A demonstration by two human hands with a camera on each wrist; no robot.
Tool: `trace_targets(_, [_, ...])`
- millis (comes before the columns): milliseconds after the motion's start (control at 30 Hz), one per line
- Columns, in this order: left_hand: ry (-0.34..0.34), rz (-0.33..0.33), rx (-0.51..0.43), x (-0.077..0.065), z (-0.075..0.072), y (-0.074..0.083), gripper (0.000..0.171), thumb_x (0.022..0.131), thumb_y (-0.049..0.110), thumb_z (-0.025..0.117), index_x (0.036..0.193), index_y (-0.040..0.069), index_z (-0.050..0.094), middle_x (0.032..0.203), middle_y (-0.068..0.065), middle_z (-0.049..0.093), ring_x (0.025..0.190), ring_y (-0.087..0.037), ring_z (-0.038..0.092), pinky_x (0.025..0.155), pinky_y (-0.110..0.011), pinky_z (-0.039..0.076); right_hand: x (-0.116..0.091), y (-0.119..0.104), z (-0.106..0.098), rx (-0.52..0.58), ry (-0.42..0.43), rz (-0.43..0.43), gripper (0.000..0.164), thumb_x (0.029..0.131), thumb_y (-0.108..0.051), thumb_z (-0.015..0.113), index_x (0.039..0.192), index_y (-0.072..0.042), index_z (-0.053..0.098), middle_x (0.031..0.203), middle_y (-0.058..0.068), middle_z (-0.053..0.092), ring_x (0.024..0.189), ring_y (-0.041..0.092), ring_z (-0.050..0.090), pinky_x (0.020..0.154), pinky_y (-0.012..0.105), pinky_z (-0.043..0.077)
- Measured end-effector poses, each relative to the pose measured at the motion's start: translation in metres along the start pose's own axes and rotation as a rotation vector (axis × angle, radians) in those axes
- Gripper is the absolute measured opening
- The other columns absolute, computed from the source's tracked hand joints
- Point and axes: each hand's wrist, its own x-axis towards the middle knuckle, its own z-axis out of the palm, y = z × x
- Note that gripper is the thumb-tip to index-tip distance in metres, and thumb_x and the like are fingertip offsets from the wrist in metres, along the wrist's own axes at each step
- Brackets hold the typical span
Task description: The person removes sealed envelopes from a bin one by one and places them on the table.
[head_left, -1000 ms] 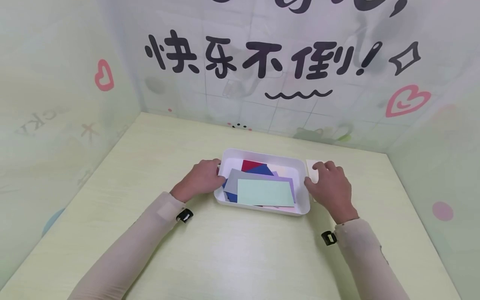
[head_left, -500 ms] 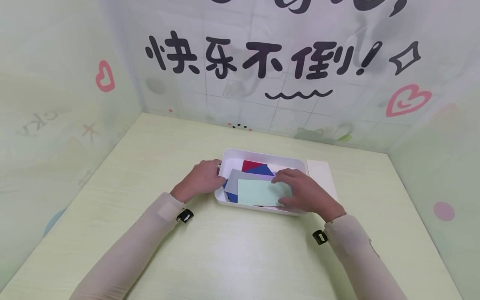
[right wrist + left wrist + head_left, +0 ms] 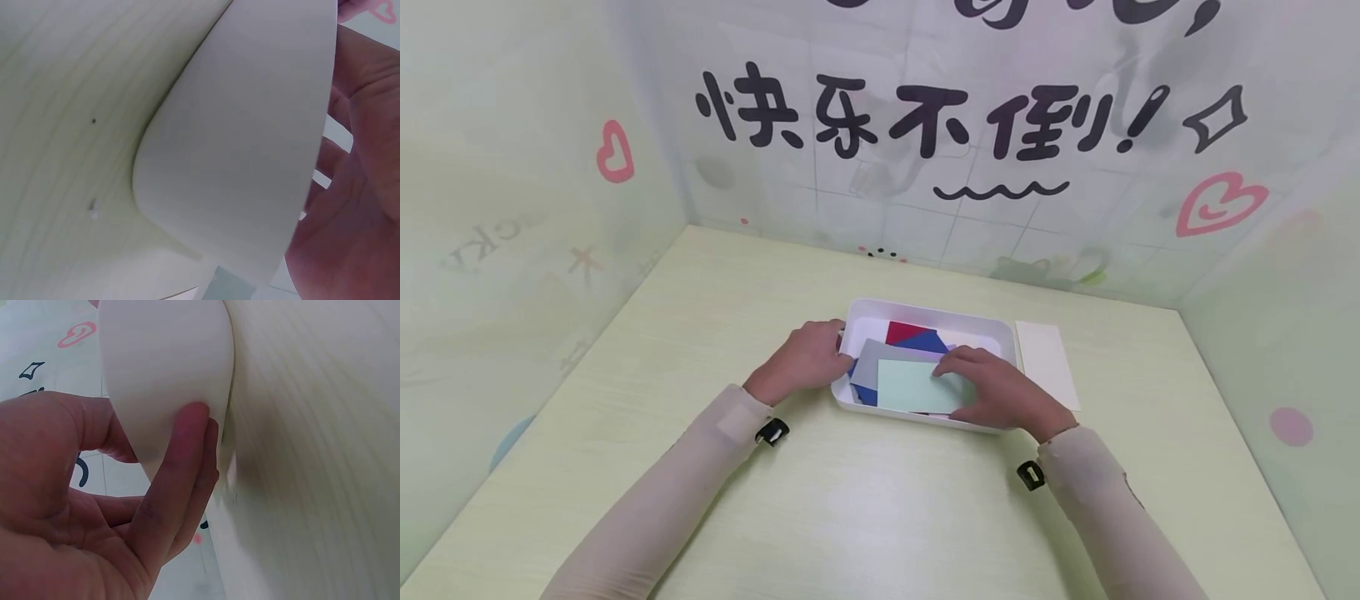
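A white plastic tray [image 3: 932,313] stands on the table. Inside it lie flat paper pieces: a mint-green card [image 3: 906,385] on top, a grey card [image 3: 868,358] under it, and red [image 3: 900,332] and blue [image 3: 925,339] pieces behind. My left hand [image 3: 803,358] grips the tray's left end, its fingers against the outer wall [image 3: 169,350] and the thumb at the rim. My right hand [image 3: 1000,387] reaches over the right side into the tray. Its spread fingers and thumb are at the mint-green card, covering its right part. The right wrist view shows mostly the tray's outer wall [image 3: 231,137], hiding the fingertips.
A white card [image 3: 1047,362] lies flat on the table just right of the tray. The pale wood-grain table [image 3: 850,508] meets a printed wall sheet [image 3: 820,208] at the back, and similar sheets stand at both sides.
My right hand has moved left from beside the tray's right end, over the wall, onto the mint-green card. The white card is now uncovered. My left hand keeps its grip.
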Motion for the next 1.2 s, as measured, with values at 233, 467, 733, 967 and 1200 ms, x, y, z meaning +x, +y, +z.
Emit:
trace_targets(233, [0.007, 0.012, 0.013, 0.002, 0.001, -0.002, 0.035, 0.091, 0.021, 0.06, 0.119, 0.001, 0.057, 0.098, -0.007, 0.064, 0.074, -0.018, 0.059, 0.061, -0.028, 0.048, 0.001, -0.001, 0.0, -0.03, 0.022, -0.016, 0.054, 0.074, -0.028, 0.088, 0.122, -0.023, 0.065, 0.131, -0.003, 0.053, 0.123, 0.02, 0.045, 0.1, 0.037, 0.041])
trace_targets(467, [0.008, 0.017, 0.015, 0.003, 0.002, -0.002, 0.035, 0.091, 0.022, 0.06, 0.119, 0.001, 0.057, 0.097, -0.007, 0.064, 0.075, -0.018, 0.059, 0.061, -0.028, 0.048, 0.0, 0.0, 0.0, -0.079, 0.016, -0.005, 0.049, 0.075, -0.033, 0.086, 0.12, -0.026, 0.067, 0.132, -0.004, 0.052, 0.12, 0.019, 0.042, 0.097, 0.035, 0.043])
trace_targets(733, [0.011, 0.024, 0.022, 0.002, 0.002, -0.001, 0.034, 0.091, 0.021, 0.06, 0.118, 0.002, 0.058, 0.098, -0.006, 0.064, 0.075, -0.018, 0.059, 0.062, -0.028, 0.048, -0.001, 0.002, -0.001, -0.132, 0.024, -0.004, 0.041, 0.078, -0.039, 0.082, 0.116, -0.029, 0.069, 0.131, -0.004, 0.052, 0.117, 0.018, 0.042, 0.094, 0.035, 0.045])
trace_targets(967, [0.004, 0.013, 0.028, 0.001, 0.001, -0.001, 0.034, 0.092, 0.022, 0.059, 0.119, 0.001, 0.056, 0.097, -0.007, 0.063, 0.074, -0.019, 0.058, 0.061, -0.028, 0.047, -0.003, 0.0, -0.005, -0.125, 0.045, 0.057, 0.041, 0.078, -0.044, 0.079, 0.116, -0.034, 0.068, 0.132, -0.007, 0.05, 0.118, 0.015, 0.041, 0.088, 0.037, 0.048])
trace_targets(1200, [0.012, 0.027, 0.028, 0.002, 0.002, -0.002, 0.035, 0.092, 0.022, 0.06, 0.12, 0.002, 0.057, 0.101, -0.008, 0.065, 0.076, -0.019, 0.059, 0.064, -0.029, 0.049, -0.008, 0.007, -0.017, -0.131, 0.115, 0.07, 0.04, 0.078, -0.043, 0.076, 0.116, -0.032, 0.068, 0.133, -0.005, 0.05, 0.119, 0.018, 0.042, 0.082, 0.039, 0.048])
